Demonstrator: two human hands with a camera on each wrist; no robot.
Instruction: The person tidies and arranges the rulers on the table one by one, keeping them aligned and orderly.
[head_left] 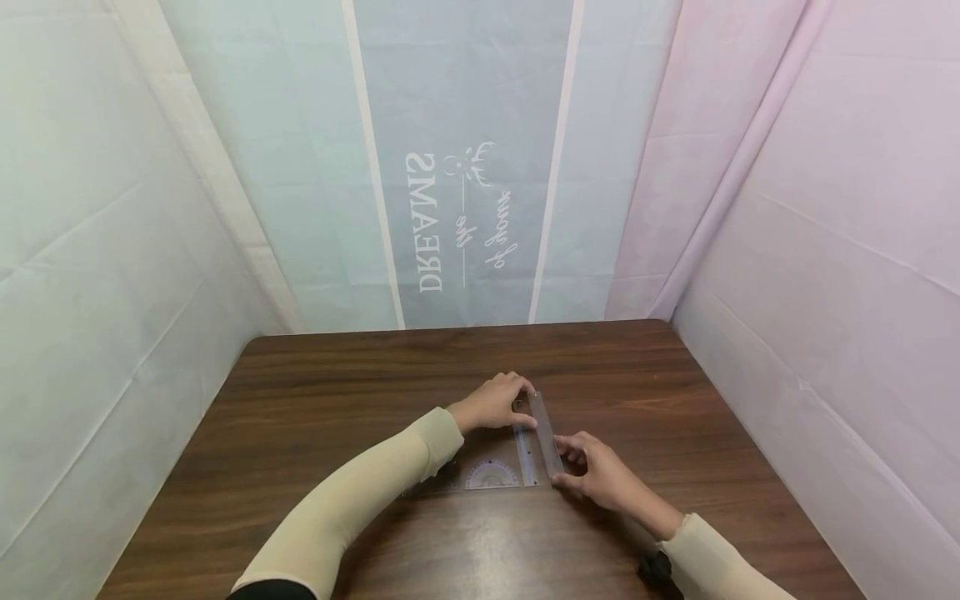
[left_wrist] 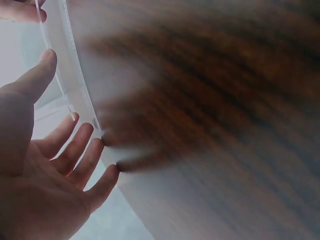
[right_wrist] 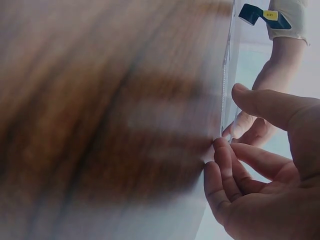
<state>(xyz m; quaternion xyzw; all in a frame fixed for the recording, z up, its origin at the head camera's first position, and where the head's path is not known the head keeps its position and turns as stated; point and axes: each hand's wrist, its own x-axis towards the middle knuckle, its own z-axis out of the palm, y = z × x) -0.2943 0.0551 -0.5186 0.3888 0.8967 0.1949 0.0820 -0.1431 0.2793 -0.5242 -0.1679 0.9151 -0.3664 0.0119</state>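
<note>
A clear straight ruler (head_left: pixel 546 437) lies slanted near the middle of the table, its far end leaning left. At that far end my left hand (head_left: pixel 491 404) holds it, thumb and fingertips at its edges. My right hand (head_left: pixel 600 475) grips the near end, thumb at the corner and fingers along the right side. Left of this ruler lie a see-through ruler with blue edges (head_left: pixel 527 457) and a clear protractor (head_left: pixel 491 474). Part of these flat pieces is hidden under my left forearm. In the left wrist view, the fingertips reach the clear ruler (left_wrist: pixel 67 65) close to the tabletop.
The dark wood-grain table (head_left: pixel 337 375) fills the lower view. Behind it hangs a pale cloth with lettering (head_left: pixel 427 221), and white cloth walls (head_left: pixel 825 292) stand at both sides. A dark strap piece (head_left: pixel 655 568) sits at my right wrist.
</note>
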